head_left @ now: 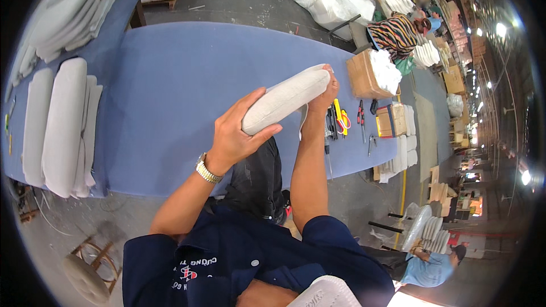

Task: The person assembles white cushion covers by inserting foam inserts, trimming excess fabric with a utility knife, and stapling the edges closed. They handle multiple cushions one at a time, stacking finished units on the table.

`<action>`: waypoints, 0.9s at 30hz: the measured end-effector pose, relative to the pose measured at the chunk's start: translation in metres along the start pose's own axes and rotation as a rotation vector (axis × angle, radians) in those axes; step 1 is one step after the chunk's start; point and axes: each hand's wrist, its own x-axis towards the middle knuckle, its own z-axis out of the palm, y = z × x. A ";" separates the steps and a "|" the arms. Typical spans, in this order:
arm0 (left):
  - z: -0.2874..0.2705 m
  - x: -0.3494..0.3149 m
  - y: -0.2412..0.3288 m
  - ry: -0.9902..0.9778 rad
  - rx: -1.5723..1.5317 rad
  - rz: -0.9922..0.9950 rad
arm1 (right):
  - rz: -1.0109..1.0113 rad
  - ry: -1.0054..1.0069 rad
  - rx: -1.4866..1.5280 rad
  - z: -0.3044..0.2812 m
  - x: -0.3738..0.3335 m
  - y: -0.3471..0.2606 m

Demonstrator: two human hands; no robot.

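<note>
Between my two hands a light grey upholstered cushion [287, 99] is held up on a slant above the blue-covered table [170, 91]. My left hand [242, 122] grips its lower left end, thumb on the near side and fingers over the far side. At the upper right end my right hand [325, 92] is closed around the cushion, its fingers partly hidden behind it. A strip of pale fabric hangs beside my right wrist. To the left, several similar grey cushions [65, 128] stand side by side on the table.
Yellow-handled scissors [342, 119], red-handled pliers [361, 115] and other tools lie right of my right arm. A cardboard box [364, 77] with white material stands at the table's right end. More cushions [62, 17] are stacked far left. Other people work on the right; a round stool [85, 278] stands lower left.
</note>
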 end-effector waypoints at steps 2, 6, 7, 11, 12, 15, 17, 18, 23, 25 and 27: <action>0.009 -0.008 -0.006 0.014 -0.045 0.011 | -0.002 0.047 -0.055 -0.007 0.000 -0.002; 0.007 -0.010 -0.016 0.021 -0.076 0.021 | -0.055 0.025 -0.110 -0.006 0.000 -0.001; 0.003 -0.009 -0.019 0.033 -0.072 0.004 | -0.058 0.006 -0.093 -0.002 0.000 -0.001; -0.046 -0.004 -0.036 0.032 -0.027 -0.163 | -0.041 0.003 0.009 0.021 -0.008 0.023; -0.060 -0.001 -0.038 0.035 -0.012 -0.231 | -0.043 0.001 -0.063 0.037 -0.018 0.016; -0.090 0.012 -0.035 0.150 0.214 -0.150 | -0.155 -0.061 -0.146 0.065 -0.033 0.020; -0.107 0.029 -0.027 0.089 0.434 0.012 | -0.266 -0.090 -0.139 0.088 -0.042 0.019; -0.113 0.035 -0.021 0.061 0.543 0.084 | -0.283 -0.113 -0.160 0.100 -0.049 0.017; -0.117 0.083 0.026 -0.329 0.583 -0.143 | -0.388 -0.256 -0.306 0.137 -0.089 0.028; -0.127 0.090 0.022 -0.376 0.521 -0.186 | -0.403 -0.264 -0.281 0.149 -0.105 0.027; -0.130 0.090 0.015 -0.333 0.463 -0.146 | -0.447 -0.266 -0.265 0.146 -0.105 0.041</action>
